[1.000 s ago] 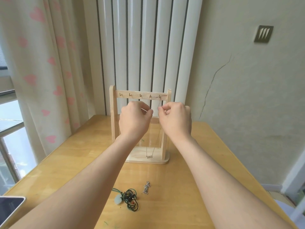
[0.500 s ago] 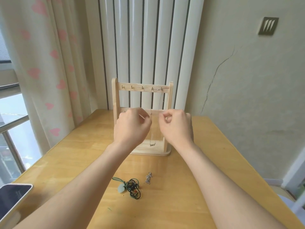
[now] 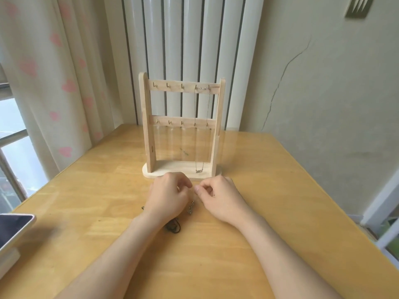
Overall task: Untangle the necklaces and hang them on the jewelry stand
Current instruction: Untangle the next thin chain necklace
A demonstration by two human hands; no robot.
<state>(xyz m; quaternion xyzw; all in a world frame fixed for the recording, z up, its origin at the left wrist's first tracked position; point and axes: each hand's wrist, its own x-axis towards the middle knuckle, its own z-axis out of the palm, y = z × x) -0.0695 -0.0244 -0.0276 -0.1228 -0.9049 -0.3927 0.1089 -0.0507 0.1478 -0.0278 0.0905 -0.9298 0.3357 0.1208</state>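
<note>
One necklace [image 3: 199,170] is hanging on the stand [image 3: 149,117]; left hand [image 3: 169,196] and right hand [image 3: 220,198], fingers curled, grip unclear, are hovering over the tangle [image 3: 173,227].

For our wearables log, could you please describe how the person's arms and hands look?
The left forearm and right forearm are bare to the frame's edge, no sleeves in view. The left hand and right hand show no gloves, rings, watch or bracelets.

Left hand [image 3: 168,196] covers most of the dark cord tangle [image 3: 173,227]; only loops show beside the wrist. Silver chain [image 3: 191,207] is partly hidden. Whether it or the right hand [image 3: 218,196] pinches anything: undeterminable. Tablet [image 3: 13,230] is cut by the left edge. Pendant [image 3: 199,170] lettering is illegible.
</note>
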